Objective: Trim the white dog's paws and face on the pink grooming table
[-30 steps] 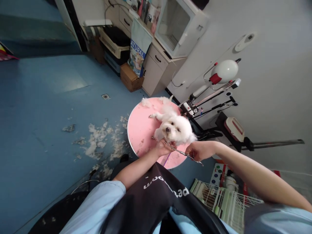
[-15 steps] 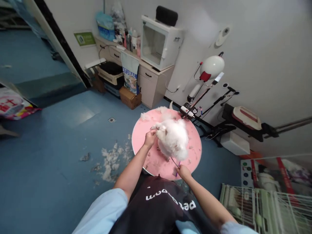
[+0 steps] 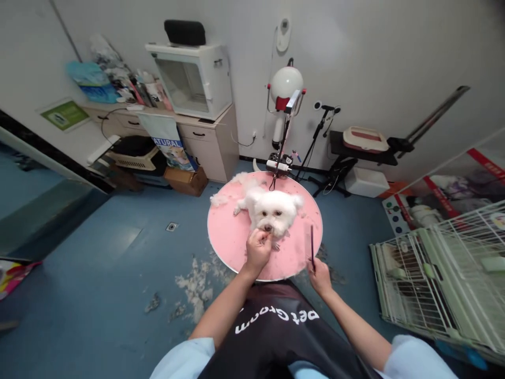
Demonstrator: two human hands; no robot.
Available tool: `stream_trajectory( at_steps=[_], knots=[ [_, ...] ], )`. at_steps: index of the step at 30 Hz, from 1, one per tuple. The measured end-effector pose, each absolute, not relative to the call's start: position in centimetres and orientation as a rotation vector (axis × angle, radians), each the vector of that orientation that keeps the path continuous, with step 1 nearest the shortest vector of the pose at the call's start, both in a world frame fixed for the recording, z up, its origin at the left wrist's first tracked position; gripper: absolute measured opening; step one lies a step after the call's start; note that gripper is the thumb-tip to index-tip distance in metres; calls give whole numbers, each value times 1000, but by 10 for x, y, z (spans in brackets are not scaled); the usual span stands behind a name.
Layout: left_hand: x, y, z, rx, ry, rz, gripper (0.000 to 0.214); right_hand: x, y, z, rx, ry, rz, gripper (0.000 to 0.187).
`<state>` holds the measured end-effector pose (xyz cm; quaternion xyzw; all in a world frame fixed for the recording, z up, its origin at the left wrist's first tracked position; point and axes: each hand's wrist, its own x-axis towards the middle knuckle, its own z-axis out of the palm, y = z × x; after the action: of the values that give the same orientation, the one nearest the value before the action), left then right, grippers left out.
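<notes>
A fluffy white dog (image 3: 272, 208) is on a round pink grooming table (image 3: 226, 237), its face turned toward me. My left hand (image 3: 258, 247) is closed at the dog's chin, fingertips pinched against the muzzle just under the nose. What lies between those fingers is too small to make out clearly; it looks like chin fur. Over the table's right edge, apart from the dog, my right hand (image 3: 320, 276) is wrapped round a comb (image 3: 312, 242) with a dark purple spine, held upright. Whether another tool is also in that hand I cannot tell.
Cut white fur (image 3: 219, 199) lies on the table's far left, and more clippings (image 3: 195, 284) are on the floor. A grooming arm with a loop (image 3: 273, 181) rises behind the dog. A wire cage (image 3: 430, 279) stands right; a cabinet (image 3: 216, 152) stands back left.
The dog's head has turned to face me. My left hand has shifted from a front paw area to the chin. My right hand has moved right, away from the dog, raising the comb. The view has swung right.
</notes>
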<state>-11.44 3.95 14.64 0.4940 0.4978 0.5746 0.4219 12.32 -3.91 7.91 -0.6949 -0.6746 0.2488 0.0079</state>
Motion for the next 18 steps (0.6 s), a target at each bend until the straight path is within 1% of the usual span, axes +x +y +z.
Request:
stream_trajectory(
  at_steps=[2, 4, 5, 6, 7, 8, 9, 10, 13, 18],
  knots=[
    [-120, 40, 139, 1287, 1196, 1392, 11, 141, -49, 91, -1995, -2169, 501, 34],
    [-135, 49, 128, 1207, 1177, 1323, 10, 152, -39, 112, -1574, -2337, 149, 27],
    [-144, 56, 122, 1048, 1211, 1304, 13, 153, -27, 125, -1376, -2422, -14, 26],
    [-153, 65, 117, 813, 1227, 1246, 17, 153, -13, 139, -1286, -2491, -150, 26],
    [-160, 75, 113, 567, 1190, 1123, 22, 151, 3, 153, -1262, -2549, -263, 27],
    [-165, 85, 110, 505, 1152, 1031, 31, 148, 17, 166, -1250, -2616, -352, 26],
    [-167, 94, 108, 485, 1111, 954, 37, 146, 29, 177, -1249, -2691, -399, 26],
    [-165, 101, 108, 468, 1049, 876, 38, 145, 37, 186, -1200, -2783, -402, 24],
    [-146, 106, 110, 440, 822, 722, 26, 150, 31, 201, -1005, -2966, -296, 21],
    [-107, 84, 105, 132, 600, 766, 18, 167, -17, 195, -774, -2886, -160, 25]
  ],
)
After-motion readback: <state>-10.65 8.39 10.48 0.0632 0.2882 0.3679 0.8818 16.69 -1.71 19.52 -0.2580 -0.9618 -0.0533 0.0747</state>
